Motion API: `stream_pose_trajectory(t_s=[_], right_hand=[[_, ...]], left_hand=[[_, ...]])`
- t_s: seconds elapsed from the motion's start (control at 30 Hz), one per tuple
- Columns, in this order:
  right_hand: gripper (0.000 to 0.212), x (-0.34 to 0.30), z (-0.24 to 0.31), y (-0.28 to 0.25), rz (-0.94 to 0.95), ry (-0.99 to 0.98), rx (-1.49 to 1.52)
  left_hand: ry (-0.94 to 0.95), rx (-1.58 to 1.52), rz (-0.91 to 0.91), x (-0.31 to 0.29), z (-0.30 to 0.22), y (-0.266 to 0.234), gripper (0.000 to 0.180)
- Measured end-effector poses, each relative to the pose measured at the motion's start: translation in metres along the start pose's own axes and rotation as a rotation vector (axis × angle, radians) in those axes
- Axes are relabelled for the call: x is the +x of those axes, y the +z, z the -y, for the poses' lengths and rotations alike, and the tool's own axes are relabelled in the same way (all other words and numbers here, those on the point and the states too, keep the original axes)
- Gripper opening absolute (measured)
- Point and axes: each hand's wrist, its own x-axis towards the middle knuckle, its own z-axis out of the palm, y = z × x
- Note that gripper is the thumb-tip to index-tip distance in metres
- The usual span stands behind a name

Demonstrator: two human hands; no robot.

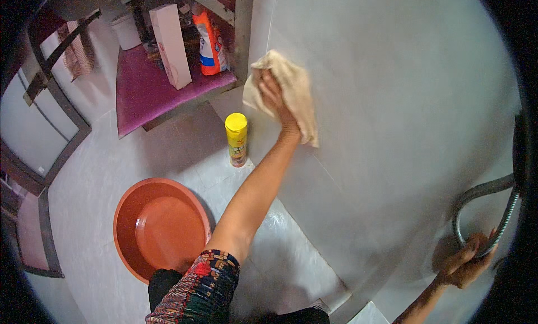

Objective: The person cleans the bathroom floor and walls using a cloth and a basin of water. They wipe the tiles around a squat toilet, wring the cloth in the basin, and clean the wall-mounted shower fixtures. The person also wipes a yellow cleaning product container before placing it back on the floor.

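My left hand (276,103) reaches up and forward, pressing a cream-coloured cloth (297,94) against the grey wall. Its fingers are bent over the cloth, which hangs down past the wrist. At the lower right my right hand (466,265) is closed around the bottom of a looped metal shower hose (460,212), close to the wall. Some of its fingers are hidden behind the hose. A yellow spray can (237,139) stands upright on the floor, left of my left forearm. Beside that arm sits a reddish-brown plastic basin (168,229), which looks wet inside.
A purple-topped shelf (145,94) at the upper left carries a tall pale box (171,47), an orange bottle (209,41) and a white container (126,31). A dark-framed door (39,128) stands at the far left. The tiled floor (89,212) looks shiny.
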Motion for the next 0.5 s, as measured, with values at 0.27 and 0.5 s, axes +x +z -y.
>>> stream_pose_trajectory(t_s=[0.27, 0.5], right_hand=[[0.033, 0.015, -0.031, -0.007, 0.023, 0.083, 0.228], [0.025, 0.040, 0.022, 0.080, 0.107, -0.400, -0.272]], left_hand=[[-0.332, 0.140, -0.033, -0.103, 0.102, -0.023, 0.073], [-0.639, 0.127, 0.174, -0.226, 0.056, -0.055, 0.068]])
